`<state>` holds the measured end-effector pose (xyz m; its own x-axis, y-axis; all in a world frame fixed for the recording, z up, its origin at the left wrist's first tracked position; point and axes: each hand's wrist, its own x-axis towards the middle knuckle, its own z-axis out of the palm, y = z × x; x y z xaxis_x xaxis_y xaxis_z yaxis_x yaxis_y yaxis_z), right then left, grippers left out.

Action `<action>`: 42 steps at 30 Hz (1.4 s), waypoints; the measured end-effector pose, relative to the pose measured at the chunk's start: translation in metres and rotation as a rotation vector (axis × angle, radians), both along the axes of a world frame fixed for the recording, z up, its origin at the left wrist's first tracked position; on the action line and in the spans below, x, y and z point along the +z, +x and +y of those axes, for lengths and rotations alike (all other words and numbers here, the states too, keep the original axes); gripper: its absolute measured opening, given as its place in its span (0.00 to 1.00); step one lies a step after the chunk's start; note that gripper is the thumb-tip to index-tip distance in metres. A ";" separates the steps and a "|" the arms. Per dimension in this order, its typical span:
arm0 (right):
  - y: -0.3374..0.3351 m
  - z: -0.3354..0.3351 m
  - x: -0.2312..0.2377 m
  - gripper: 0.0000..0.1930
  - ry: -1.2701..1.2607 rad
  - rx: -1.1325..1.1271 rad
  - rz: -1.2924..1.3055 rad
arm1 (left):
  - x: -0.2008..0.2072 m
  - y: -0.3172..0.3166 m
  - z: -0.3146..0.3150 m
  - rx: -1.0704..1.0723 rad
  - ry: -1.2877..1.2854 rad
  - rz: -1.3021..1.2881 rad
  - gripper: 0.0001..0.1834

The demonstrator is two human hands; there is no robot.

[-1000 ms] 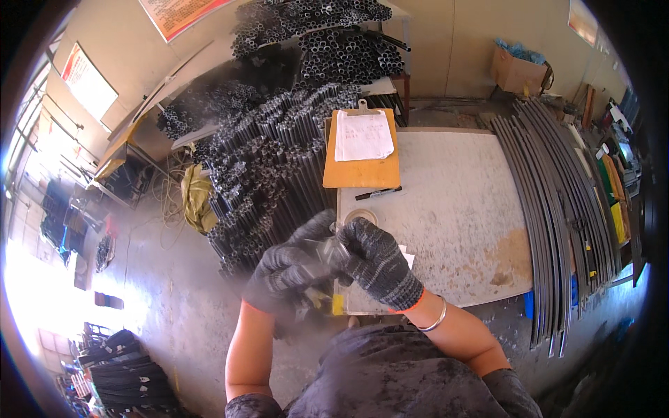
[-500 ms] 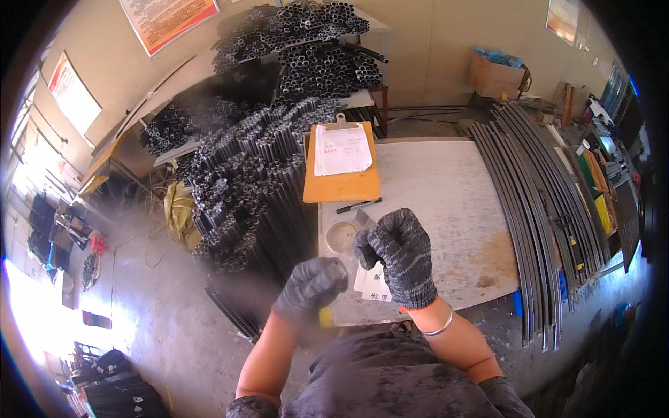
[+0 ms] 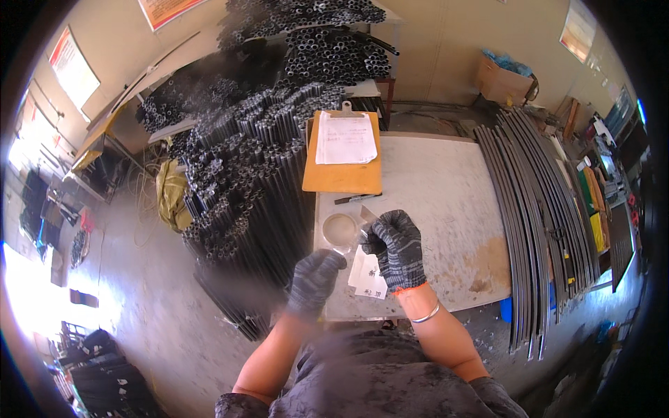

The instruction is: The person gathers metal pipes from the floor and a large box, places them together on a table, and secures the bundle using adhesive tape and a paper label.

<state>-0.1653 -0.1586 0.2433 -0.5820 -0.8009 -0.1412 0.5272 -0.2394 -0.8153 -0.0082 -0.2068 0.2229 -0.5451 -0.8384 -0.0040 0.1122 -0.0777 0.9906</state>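
Both my hands wear dark grey knit gloves and are raised over the near left part of a pale worktable [image 3: 446, 209]. My left hand [image 3: 316, 280] is closed in a pinch, with a faint clear, shiny bit at its fingertips that is too small to name. To its right, my right hand [image 3: 397, 251] is closed too, and a small flat greyish piece [image 3: 368, 214] sticks out past its fingers. Just beyond the hands lies a round, pale ring like a tape roll [image 3: 340, 242]. White paper slips [image 3: 367, 279] with handwriting lie partly behind my right hand.
An orange clipboard [image 3: 341, 178] with white sheets lies at the table's far left, a black marker [image 3: 355, 198] below it. Bundles of dark metal tubes [image 3: 244, 167] stand left. Long metal bars [image 3: 526, 223] run along the right. A cardboard box [image 3: 503, 80] sits behind.
The view has shifted slightly. My left hand has risen a little and my right hand has moved slightly left, uncovering more of the round ring and the paper slips. Both hands stay closed.
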 end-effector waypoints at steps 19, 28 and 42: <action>-0.078 -0.103 -0.047 0.30 0.423 -0.381 1.702 | 0.021 0.066 -0.017 0.435 -0.219 -0.194 0.06; -0.095 -0.117 -0.126 0.17 0.335 -0.117 0.083 | -0.025 0.087 -0.004 0.374 -0.324 -0.368 0.07; -0.092 -0.056 -0.146 0.14 0.375 0.188 0.819 | -0.003 0.074 -0.004 0.443 0.170 -0.019 0.06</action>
